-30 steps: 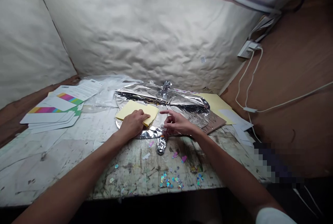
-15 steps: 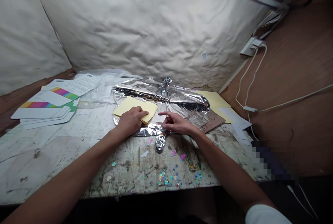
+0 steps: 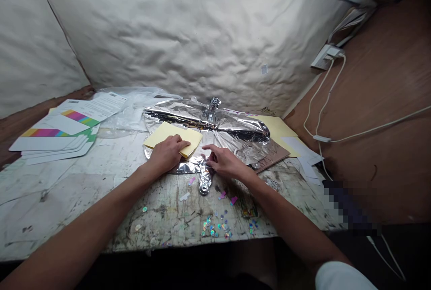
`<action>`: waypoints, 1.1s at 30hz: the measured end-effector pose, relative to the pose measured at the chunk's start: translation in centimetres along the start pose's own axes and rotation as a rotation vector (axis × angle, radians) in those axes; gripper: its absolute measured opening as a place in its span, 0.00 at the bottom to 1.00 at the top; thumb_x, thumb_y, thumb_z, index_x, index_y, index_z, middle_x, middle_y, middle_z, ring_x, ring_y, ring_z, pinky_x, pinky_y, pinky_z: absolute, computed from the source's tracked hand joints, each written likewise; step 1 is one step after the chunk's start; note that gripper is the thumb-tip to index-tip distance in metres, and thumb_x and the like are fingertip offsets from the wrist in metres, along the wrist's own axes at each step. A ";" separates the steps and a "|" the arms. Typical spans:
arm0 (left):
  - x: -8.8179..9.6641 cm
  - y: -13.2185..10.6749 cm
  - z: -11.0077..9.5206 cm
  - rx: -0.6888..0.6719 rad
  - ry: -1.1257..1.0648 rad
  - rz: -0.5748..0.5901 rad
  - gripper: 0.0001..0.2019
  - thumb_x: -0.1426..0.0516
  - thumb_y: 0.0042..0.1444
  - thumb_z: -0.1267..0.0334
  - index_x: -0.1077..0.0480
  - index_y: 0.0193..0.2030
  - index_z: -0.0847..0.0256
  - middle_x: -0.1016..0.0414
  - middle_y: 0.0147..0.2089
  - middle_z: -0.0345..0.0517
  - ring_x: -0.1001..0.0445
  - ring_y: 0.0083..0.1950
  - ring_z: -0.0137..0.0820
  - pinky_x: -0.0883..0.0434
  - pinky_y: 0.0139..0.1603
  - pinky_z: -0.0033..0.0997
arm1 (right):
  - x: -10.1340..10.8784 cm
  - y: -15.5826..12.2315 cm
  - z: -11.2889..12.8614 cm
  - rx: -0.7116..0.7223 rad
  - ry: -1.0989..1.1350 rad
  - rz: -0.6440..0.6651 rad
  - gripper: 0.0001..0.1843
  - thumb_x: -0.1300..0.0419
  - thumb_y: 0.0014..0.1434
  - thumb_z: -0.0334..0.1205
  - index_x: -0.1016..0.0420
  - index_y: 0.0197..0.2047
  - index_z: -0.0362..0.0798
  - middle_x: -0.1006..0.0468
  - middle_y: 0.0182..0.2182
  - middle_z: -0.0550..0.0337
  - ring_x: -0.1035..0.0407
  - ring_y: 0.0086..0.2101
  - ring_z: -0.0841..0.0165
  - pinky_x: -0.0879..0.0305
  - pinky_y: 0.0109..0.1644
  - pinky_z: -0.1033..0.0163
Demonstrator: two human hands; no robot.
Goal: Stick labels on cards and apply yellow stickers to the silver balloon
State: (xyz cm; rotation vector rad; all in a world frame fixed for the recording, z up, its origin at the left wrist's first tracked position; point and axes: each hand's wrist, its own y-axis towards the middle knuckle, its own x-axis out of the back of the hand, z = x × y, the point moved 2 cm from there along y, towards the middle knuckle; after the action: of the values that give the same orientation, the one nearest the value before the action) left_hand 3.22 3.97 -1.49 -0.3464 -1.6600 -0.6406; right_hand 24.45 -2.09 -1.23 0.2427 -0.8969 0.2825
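Note:
My left hand (image 3: 167, 151) is closed over the near right edge of a folded yellow paper (image 3: 164, 134), with its index finger along the top. The paper lies on a flat silver foil balloon (image 3: 232, 139), which looks uninflated and creased. To the right of the paper, my right hand (image 3: 225, 160) hovers over or rests on the foil. Its index finger stretches left and its thumb is apart, near the top of the balloon's tail (image 3: 204, 182). Whether the thumb touches the foil I cannot tell. Part of the balloon's near edge is hidden under both hands.
Printed white cards (image 3: 55, 142) are stacked at the left, beside clear plastic bags (image 3: 134, 101). Brown board (image 3: 274, 157) and yellow sheets (image 3: 281, 130) lie at the right. Shiny confetti (image 3: 213, 227) is scattered near the table's front edge. White cables (image 3: 319, 115) hang along the right wall.
The view has shifted slightly. Both hands keep nearly the same places, the left on the yellow paper and the right near the balloon's tail.

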 end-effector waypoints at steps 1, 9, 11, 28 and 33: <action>0.0 0.0 0.0 -0.001 -0.003 -0.001 0.21 0.52 0.59 0.70 0.28 0.55 0.50 0.29 0.48 0.49 0.31 0.49 0.39 0.33 0.34 0.31 | 0.1 -0.1 0.1 -0.005 -0.072 -0.026 0.27 0.39 0.58 0.35 0.36 0.60 0.53 0.24 0.34 0.59 0.30 0.34 0.68 0.39 0.38 0.65; 0.1 -0.1 0.6 0.024 -0.024 -0.026 0.21 0.52 0.59 0.70 0.28 0.55 0.50 0.27 0.49 0.47 0.29 0.47 0.39 0.36 0.31 0.30 | 3.4 -0.9 -0.6 0.034 -0.214 -0.108 0.13 0.39 0.59 0.36 0.24 0.49 0.51 0.25 0.45 0.54 0.30 0.43 0.62 0.36 0.48 0.58; 0.5 0.0 1.0 0.076 -0.076 -0.085 0.20 0.51 0.59 0.68 0.29 0.55 0.51 0.27 0.48 0.46 0.27 0.44 0.38 0.34 0.33 0.31 | 3.4 -1.3 -0.1 0.239 -0.094 0.090 0.17 0.35 0.56 0.37 0.23 0.50 0.54 0.26 0.49 0.55 0.32 0.48 0.62 0.37 0.53 0.58; 2.4 -0.3 1.1 -0.040 -0.208 -0.488 0.23 0.53 0.64 0.68 0.36 0.64 0.49 0.40 0.69 0.48 0.23 0.48 0.39 0.25 0.40 0.36 | 1.3 0.4 -2.5 -0.044 0.483 -0.108 0.19 0.31 0.47 0.51 0.28 0.25 0.44 0.28 0.23 0.64 0.38 0.25 0.73 0.44 0.29 0.68; -0.3 0.0 -2.1 -0.202 -0.292 -0.199 0.21 0.48 0.62 0.56 0.32 0.61 0.53 0.37 0.67 0.48 0.41 0.69 0.45 0.41 0.66 0.54 | 1.2 0.5 -2.3 0.007 0.522 -0.045 0.18 0.32 0.48 0.51 0.28 0.26 0.44 0.28 0.24 0.64 0.37 0.26 0.72 0.44 0.30 0.67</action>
State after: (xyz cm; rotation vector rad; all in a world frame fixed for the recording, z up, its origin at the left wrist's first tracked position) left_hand 4.98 2.71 -1.59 -0.4393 -1.9285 -0.9466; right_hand 26.68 -0.74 -1.57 0.1821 -0.3741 0.2895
